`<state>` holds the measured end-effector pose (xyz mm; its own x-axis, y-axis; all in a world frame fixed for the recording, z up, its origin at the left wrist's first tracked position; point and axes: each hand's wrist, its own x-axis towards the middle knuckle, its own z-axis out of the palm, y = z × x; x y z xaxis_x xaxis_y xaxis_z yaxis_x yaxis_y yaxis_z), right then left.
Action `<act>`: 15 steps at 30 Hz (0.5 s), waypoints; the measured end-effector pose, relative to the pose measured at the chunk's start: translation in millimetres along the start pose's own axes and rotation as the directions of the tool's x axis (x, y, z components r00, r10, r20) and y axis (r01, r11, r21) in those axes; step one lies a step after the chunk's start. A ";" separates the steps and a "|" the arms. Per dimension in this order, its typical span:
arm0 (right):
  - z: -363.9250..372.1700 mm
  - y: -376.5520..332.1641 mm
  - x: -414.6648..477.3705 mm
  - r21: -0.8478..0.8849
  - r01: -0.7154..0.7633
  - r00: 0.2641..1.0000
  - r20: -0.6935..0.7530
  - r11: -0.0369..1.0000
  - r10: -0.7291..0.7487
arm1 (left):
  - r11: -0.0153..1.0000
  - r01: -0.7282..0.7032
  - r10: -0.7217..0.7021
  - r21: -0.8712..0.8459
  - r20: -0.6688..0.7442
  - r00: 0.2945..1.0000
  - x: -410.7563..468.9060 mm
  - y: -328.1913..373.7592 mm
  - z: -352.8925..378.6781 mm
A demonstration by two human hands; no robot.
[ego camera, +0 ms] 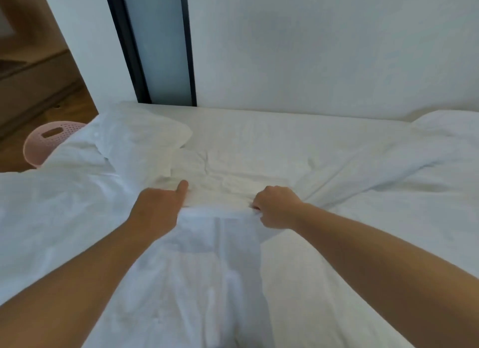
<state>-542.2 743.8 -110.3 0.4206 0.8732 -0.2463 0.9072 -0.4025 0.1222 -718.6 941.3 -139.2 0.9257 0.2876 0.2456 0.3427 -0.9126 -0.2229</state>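
Head view: right hand (276, 209) is fisted tight on the top edge of the white cover (202, 270), with cloth bunched in the curled fingers. Left hand (158, 210) holds the same edge further left, thumb (182, 187) laid on top and pointing forward; its fingers are hidden under the fold, so it reads as a pinch grip. The cover's edge is pulled taut between the two hands. The rest of the cover runs down toward the person and spreads left and right over the bed.

Step in hand, as I judge it: making the bed, cover edge gripped and ready to be pulled or folded. The next move likely calls for both hands to travel together with even tension so the edge stays straight. The creases radiating from the right fist would then need smoothing.

Beyond the hands is the wrinkled bed sheet (272, 145). A pillow (140, 137) lies at far left, and more bunched white bedding (445, 126) at far right.

Only one container: a pink basket (44, 145), perforated with a handle slot, on the wooden floor (15, 155) just beside the bed's left side. The cover hides most of it, and I cannot tell its contents.

Behind are a white wall (324, 49) and a dark-framed door panel (158, 49).
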 end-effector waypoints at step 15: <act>84.7 -41.5 -74.8 0.103 0.048 0.984 0.163 0.994 -0.064 | 0.983 -0.018 -0.110 0.180 0.673 0.732 -68.7 82.9 2.3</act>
<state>-610.7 671.9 -178.3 0.3571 0.8405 -0.4075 0.9221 -0.3867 0.0105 -753.4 846.6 -176.7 0.7472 0.5065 -0.4304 0.3496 -0.8502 -0.3936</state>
